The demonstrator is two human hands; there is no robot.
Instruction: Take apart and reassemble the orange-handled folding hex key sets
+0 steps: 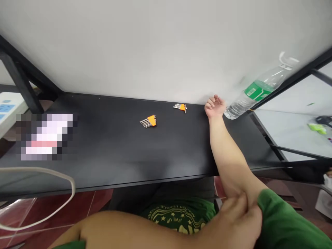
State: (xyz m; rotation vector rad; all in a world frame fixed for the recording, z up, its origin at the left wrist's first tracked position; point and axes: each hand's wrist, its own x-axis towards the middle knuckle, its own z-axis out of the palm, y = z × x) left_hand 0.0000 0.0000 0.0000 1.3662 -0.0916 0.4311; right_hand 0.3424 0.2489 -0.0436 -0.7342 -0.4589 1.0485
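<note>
One head-worn camera is looking forward and down across a black surface (111, 152) toward a white wall (155, 41), the right hand (214, 105) lying at its far edge.

Right arm (223, 148) stretched across the black table (116, 148); right hand (214, 106) palm up by the wall (155, 45), fingers loosely curled, holding nothing, just beside the base of a tilted clear water bottle (256, 91); contact unclear. Left hand (241, 214) clasps the right arm near the elbow. Two orange-holdered hex key sets on the table: one (148, 121) mid-table, the other (181, 107) near the right hand; white cable (70, 186) loops at the near left.
</note>
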